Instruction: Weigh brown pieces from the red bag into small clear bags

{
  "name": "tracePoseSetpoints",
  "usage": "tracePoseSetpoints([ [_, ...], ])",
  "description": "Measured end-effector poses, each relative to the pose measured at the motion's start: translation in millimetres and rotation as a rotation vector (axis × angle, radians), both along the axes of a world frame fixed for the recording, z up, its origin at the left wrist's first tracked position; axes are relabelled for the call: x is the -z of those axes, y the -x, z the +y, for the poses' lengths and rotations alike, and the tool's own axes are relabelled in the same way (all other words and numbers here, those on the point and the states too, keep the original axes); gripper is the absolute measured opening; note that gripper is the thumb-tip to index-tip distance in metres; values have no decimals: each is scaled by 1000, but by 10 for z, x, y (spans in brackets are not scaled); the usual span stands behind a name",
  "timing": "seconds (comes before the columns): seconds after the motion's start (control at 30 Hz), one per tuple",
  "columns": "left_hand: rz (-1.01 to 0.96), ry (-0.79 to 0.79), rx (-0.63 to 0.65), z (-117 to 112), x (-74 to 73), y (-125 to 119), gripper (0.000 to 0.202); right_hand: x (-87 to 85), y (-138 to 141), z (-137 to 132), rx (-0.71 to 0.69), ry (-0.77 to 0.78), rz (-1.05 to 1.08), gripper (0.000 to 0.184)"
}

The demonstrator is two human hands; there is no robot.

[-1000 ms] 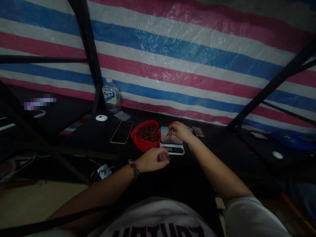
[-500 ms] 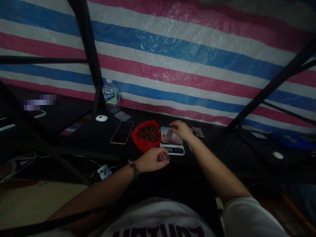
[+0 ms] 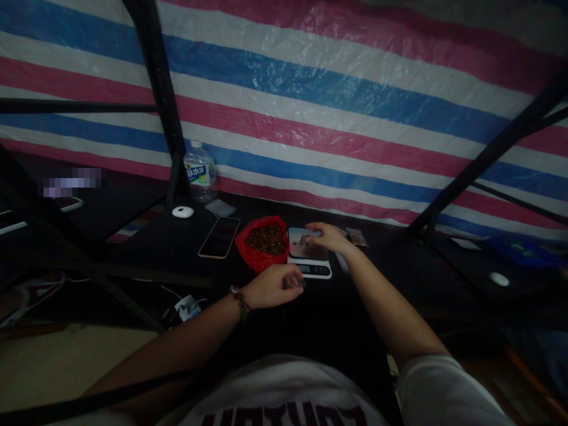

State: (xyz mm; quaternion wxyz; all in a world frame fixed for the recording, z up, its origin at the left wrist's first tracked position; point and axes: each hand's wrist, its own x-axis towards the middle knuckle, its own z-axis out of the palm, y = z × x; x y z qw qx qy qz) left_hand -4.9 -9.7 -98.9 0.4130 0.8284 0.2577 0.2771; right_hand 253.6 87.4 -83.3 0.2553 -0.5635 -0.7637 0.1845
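Observation:
A white kitchen scale [image 3: 309, 270] with a shiny metal plate stands on the black table. A few tiny bits lie on its plate, and its display is lit. Over the plate's right side is my right hand [image 3: 331, 238], its thumb and fingers drawn together; whatever is between them is too small to make out. My left hand [image 3: 270, 287] is closed around a small clear plastic object [image 3: 293, 281], just in front of the scale. Whether this is a bag or a little container, I cannot tell. Left of the scale, a red plastic bag [image 3: 251, 255] lies open, full of brown dried pieces [image 3: 266, 239].
A phone [image 3: 219, 238], a white round case [image 3: 183, 212], a flat clear bag [image 3: 220, 207] and a large plastic bottle [image 3: 200, 174] are at left. Small packets [image 3: 356, 237] lie right of the scale. Black metal posts [image 3: 162, 89] frame the table before a striped plastic sheet [image 3: 310, 118].
My right hand has shifted slightly lower over the scale plate, fingers still together. The left hand stays in place with the clear plastic object.

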Motion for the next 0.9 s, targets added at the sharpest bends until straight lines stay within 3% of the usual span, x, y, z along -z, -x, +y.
tracePoseSetpoints([
  [0.13,1,-1,-6,0,-7,4,19,-18,50,-11,32,-70,-70,44],
  [0.27,5,26,-1,-6,-6,0,19,-102,173,-7,-49,-234,-209,45],
  [0.43,13,19,4,-2,7,-3,17,-129,474,-59,-96,-161,-440,19],
  [0.53,13,1,14,9,15,2,18,-143,587,-108,-98,-150,-480,15],
  [0.7,27,-4,36,1,4,1,21,-256,465,-115,43,-271,-374,14],
  [0.8,68,-49,38,-41,-91,17,23,-318,299,-85,142,-294,-357,14],
  [0.9,151,-202,-84,-88,-247,72,22,-352,230,-76,163,-262,-407,15],
])
